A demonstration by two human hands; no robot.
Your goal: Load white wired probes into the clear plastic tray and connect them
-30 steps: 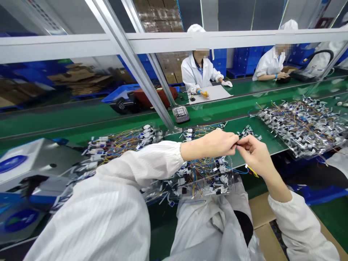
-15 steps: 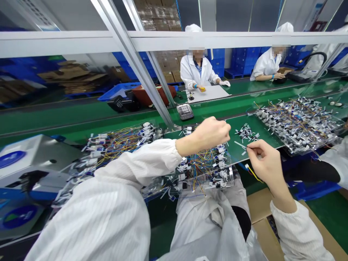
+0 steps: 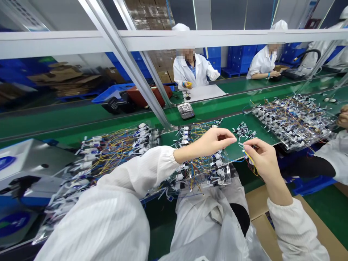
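Observation:
Fingertips pinched together, my left hand (image 3: 213, 142) hovers over the tray of wired parts (image 3: 195, 170), near my right hand. Whether anything tiny is between its fingers cannot be made out. My right hand (image 3: 262, 157) pinches a wired part (image 3: 249, 158) with yellow and other coloured leads, which curve down beside the palm. A short pale strip (image 3: 240, 144) sticks out at its fingertips, pointing to my left hand. Just beyond both hands, a loose pile of small white-and-black pieces (image 3: 244, 130) lies on the green bench (image 3: 235, 153).
More trays of wired parts lie to the left (image 3: 116, 148) and right (image 3: 295, 119). A display unit (image 3: 186, 111) stands behind the middle tray by a metal post (image 3: 152, 90). A grey-and-blue machine (image 3: 27, 170) is at left. Co-workers sit opposite; another person's hand (image 3: 343, 116) shows at right.
My left hand has gone from a curled fist to a stretched-out pinch, lower and closer to my right hand. My right hand has turned slightly, and the coloured leads now show against it.

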